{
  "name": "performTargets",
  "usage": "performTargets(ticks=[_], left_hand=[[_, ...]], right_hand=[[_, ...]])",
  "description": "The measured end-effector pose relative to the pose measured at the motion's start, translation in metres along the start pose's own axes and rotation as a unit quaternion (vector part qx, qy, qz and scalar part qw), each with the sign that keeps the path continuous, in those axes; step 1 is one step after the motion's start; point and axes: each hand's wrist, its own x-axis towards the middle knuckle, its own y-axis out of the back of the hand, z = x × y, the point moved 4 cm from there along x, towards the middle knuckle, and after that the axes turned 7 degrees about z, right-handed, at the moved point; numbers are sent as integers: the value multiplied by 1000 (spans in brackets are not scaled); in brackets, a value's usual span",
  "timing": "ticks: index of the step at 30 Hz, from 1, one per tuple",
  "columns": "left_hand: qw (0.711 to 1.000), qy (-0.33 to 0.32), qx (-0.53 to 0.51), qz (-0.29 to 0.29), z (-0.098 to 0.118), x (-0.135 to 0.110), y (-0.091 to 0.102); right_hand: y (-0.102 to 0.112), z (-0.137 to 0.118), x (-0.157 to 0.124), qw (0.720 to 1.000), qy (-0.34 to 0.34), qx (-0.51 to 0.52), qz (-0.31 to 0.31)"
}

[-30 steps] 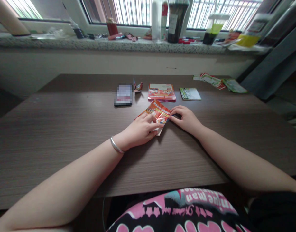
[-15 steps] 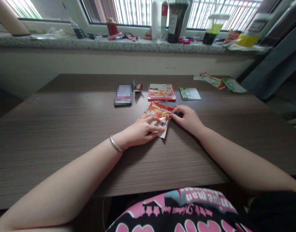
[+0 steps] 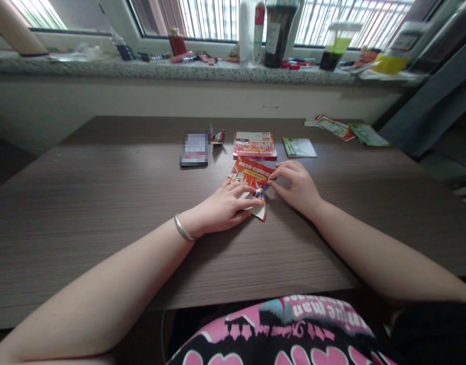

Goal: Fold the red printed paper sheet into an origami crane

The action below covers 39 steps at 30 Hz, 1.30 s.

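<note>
The counter (image 3: 84, 203) lies open left of the left hand (image 3: 227, 207) and right of the right hand (image 3: 297, 183). Between them, a red sheet (image 3: 250, 173) fills the way. Ahead, a device (image 3: 195, 149), crumpled paper (image 3: 219, 136), a red stack (image 3: 255, 147) and a green-white stack (image 3: 300, 147) stand across; a narrow gap parts the stacks.

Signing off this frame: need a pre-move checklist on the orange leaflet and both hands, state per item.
1. Left hand steadying orange leaflet: ok, fingers spread over it.
2. Right hand at leaflet: ok, fingertips at its right edge.
3. Leaflet flat: not ok, buckled near the right fingertips.
4. Leaflet free of red stack behind it: cannot tell, they nearly meet in view.
5. Phone clear of both hands: ok.
6. Firmness of right-hand hold: cannot tell.
</note>
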Motion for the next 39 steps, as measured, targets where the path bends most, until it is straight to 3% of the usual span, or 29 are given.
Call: performTargets(ticks=[10,17,24,39], left_hand=[[1000,10,10,-18,1,1,1],[999,19,8,-29,-2,0,-3],[998,9,30,-61,-2,-2,-7],[997,-18,-65,-34,2,0,2]], right_hand=[[3,-19,-2,998,67,-10,-13],[0,-16,-5,998,-64,19,-19],[-9,6,-8,971,-206,108,-48],[-7,9,-9,965,-237,95,-56]])
